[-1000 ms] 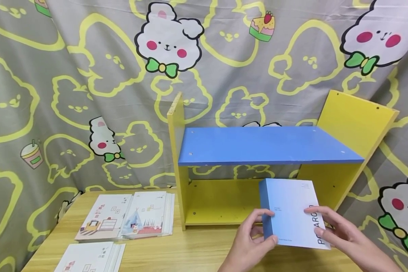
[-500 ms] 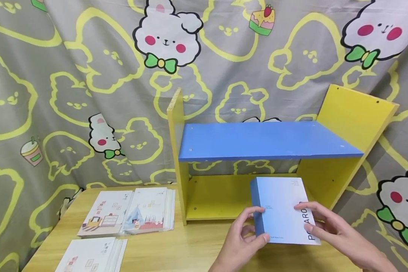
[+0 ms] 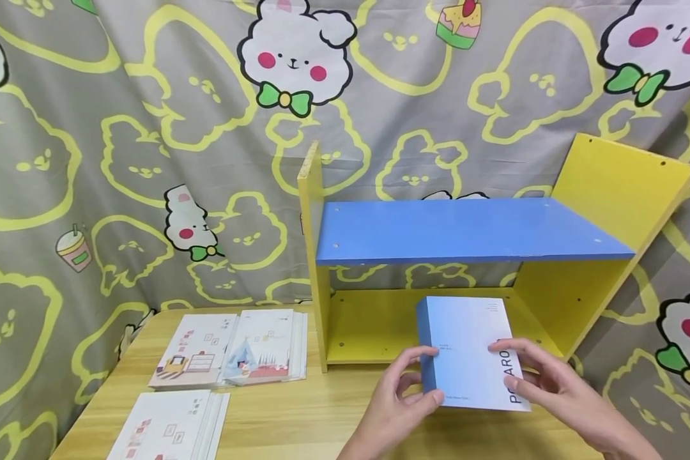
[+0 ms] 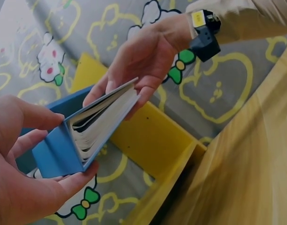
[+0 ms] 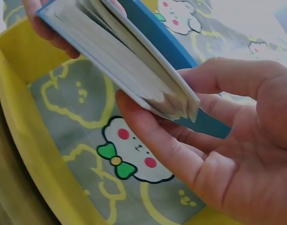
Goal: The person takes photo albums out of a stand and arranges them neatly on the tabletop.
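A thick photo album (image 3: pixel 466 358) with a blue-to-white cover and dark lettering along its right side is held above the table, in front of the shelf's lower bay. My left hand (image 3: pixel 393 406) grips it at the blue spine (image 4: pixel 59 152), thumb and fingers on opposite faces. Across from it, my right hand (image 3: pixel 552 390) pinches the opposite edge and covers part of the lettering. In the right wrist view, slightly fanned white pages (image 5: pixel 134 61) show between the covers. The right hand's fingers (image 5: pixel 153 140) support the album from one face while the thumb lies on the other.
Behind the album stands a shelf unit with a blue board (image 3: pixel 471 227) and yellow side panels (image 3: pixel 621 191). On the wooden table (image 3: pixel 287 415) at left lie white illustrated books (image 3: pixel 195 348), with more white books (image 3: pixel 161 425) nearer. A patterned curtain (image 3: pixel 218 147) hangs behind.
Both hands have carried the album a little to the left relative to the shelf, keeping the same hold. The head view has tilted down slightly.
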`<control>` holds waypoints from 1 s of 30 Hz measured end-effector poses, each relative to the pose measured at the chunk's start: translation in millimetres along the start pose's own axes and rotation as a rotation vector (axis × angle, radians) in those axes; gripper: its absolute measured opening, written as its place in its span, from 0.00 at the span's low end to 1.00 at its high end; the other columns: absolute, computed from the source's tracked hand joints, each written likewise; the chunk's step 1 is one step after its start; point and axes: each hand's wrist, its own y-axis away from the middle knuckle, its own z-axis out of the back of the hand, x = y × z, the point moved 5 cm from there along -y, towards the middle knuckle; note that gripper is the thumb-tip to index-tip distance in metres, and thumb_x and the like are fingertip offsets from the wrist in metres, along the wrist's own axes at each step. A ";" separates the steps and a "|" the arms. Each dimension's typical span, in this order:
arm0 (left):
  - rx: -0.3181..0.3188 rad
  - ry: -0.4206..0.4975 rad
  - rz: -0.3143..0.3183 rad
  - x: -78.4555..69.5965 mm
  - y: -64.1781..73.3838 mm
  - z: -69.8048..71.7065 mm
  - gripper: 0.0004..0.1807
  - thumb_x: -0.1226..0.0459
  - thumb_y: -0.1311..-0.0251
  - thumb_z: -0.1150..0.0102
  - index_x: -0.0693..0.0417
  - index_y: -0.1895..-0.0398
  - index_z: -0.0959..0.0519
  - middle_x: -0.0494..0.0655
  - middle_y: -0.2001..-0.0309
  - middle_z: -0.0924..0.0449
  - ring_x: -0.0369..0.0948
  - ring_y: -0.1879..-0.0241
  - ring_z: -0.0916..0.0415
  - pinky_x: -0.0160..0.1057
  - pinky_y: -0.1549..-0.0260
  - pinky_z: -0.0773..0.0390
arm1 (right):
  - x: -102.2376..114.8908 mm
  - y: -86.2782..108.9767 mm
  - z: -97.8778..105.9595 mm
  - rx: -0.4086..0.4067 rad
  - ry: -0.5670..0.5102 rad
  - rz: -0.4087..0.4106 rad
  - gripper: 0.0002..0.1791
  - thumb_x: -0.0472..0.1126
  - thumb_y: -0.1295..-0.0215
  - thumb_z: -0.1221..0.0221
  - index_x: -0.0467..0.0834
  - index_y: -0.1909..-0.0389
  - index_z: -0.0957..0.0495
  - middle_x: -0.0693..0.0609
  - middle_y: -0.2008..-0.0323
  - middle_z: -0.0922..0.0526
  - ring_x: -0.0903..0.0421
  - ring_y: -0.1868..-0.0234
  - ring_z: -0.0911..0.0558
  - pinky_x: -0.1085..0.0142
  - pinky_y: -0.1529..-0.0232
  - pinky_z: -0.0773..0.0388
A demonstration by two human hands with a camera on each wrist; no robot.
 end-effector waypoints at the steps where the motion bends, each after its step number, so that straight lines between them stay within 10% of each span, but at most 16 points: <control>1: 0.002 -0.002 -0.001 -0.2 0.9 2.2 0.27 0.71 0.35 0.36 0.43 0.34 0.25 0.51 0.31 0.35 0.44 0.44 0.22 0.39 0.50 0.16 | -0.6 -1.4 -2.0 0.001 -0.009 -0.001 0.24 0.31 0.20 0.52 0.40 0.26 0.37 0.64 0.34 0.30 0.54 0.54 0.20 0.59 0.61 0.19; 30: -0.060 -0.099 0.065 10.1 30.2 55.1 0.26 0.69 0.35 0.35 0.43 0.35 0.24 0.53 0.37 0.31 0.50 0.41 0.26 0.36 0.47 0.18 | -19.1 -25.8 -58.7 0.193 -0.339 -0.029 0.26 0.30 0.20 0.53 0.40 0.25 0.40 0.61 0.32 0.31 0.55 0.37 0.21 0.55 0.44 0.17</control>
